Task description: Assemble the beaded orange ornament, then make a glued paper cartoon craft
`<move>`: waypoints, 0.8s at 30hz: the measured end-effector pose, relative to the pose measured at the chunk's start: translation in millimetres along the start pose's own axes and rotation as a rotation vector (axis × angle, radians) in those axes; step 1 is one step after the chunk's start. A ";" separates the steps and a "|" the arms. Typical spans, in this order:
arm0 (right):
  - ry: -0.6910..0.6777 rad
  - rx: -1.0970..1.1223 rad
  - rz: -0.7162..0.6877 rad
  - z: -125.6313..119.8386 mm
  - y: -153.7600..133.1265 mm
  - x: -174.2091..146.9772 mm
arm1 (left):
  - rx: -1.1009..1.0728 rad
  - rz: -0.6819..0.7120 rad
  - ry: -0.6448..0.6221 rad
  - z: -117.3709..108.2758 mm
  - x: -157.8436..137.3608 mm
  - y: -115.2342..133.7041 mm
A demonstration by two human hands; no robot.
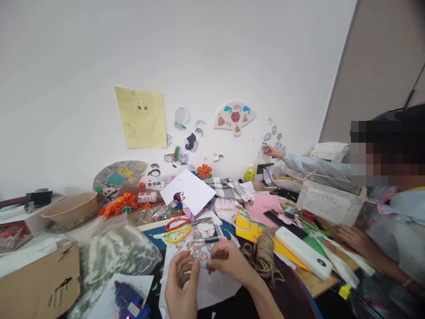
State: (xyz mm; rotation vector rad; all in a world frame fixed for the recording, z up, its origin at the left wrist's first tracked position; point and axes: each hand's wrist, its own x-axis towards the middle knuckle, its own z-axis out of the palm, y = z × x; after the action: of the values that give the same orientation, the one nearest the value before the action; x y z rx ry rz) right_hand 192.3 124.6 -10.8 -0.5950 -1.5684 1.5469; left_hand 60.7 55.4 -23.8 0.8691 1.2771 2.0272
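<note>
a red 囍 marks the fan-shaped board [235, 117] on the wall [199, 53]; lettering on the white-and-red package [147, 196] is too small to read surely. the small paper cutout [201, 254], pale with pinkish cartoon figures, is held up over white paper [212, 296], thumb and fingers of the left hand [182, 279] and right hand [229, 262] pinched on its opposite edges.

White cut-out [201, 255] with pinkish print, brown twine [265, 249]
Yellow wall sheet [141, 124], pink paper [264, 205], striped cloth [226, 188] (black, grey, white).
</note>
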 end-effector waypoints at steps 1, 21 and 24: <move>-0.006 0.011 -0.009 -0.1 -1.1 -0.4 | 0.017 -0.016 -0.018 0.0 -0.1 -1.3; 0.034 0.025 0.023 -5.5 7.3 1.1 | 0.051 -0.066 -0.043 1.1 -3.5 1.5; 0.038 0.022 0.030 -5.3 7.2 0.7 | 0.043 -0.072 -0.037 1.5 -3.9 2.9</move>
State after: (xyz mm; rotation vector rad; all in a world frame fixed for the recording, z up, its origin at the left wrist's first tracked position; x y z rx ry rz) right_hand 194.7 129.1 -18.1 -0.6347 -1.5189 1.5645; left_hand 63.8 52.2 -21.5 0.8638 1.3168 1.9259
